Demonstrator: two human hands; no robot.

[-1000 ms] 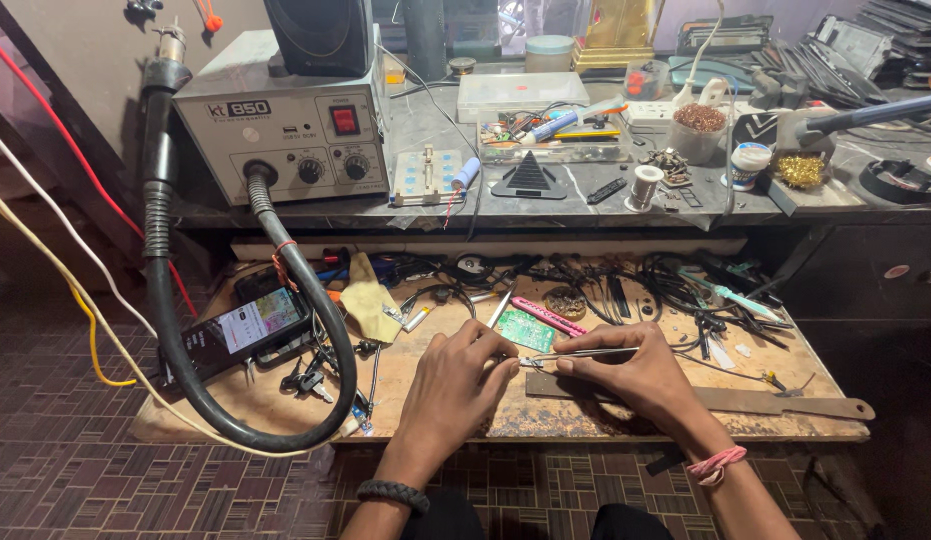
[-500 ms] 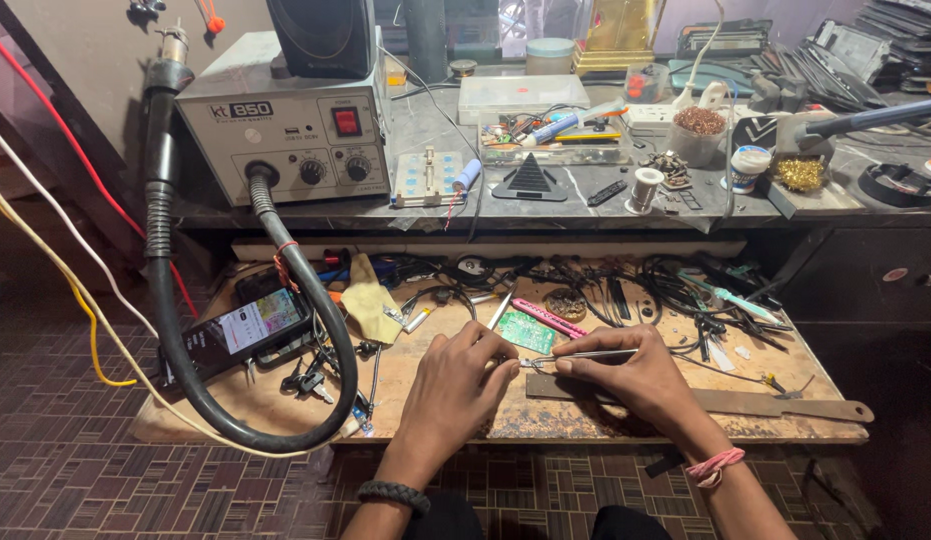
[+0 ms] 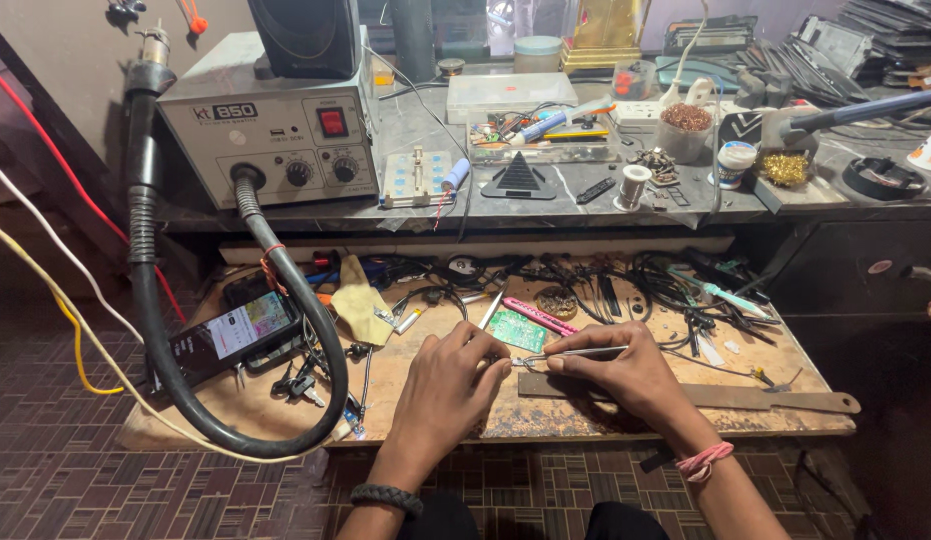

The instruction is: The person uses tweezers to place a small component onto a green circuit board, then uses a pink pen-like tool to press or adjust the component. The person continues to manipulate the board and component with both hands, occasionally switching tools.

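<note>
My right hand (image 3: 625,375) pinches slim metal tweezers (image 3: 575,353), its grip closed on them, tips aimed left at the small green circuit board (image 3: 517,328) lying on the wooden worktop (image 3: 625,420). My left hand (image 3: 450,385) rests just beside the board, fingers curled to its edge, apparently steadying it; whether that grip truly holds it I cannot tell. A pink tool (image 3: 538,315) lies just behind. Far left, a lit phone (image 3: 228,335) sits inside the black hose (image 3: 285,300) loop of the grey box station (image 3: 270,125), which bears a dark rectangular label.
</note>
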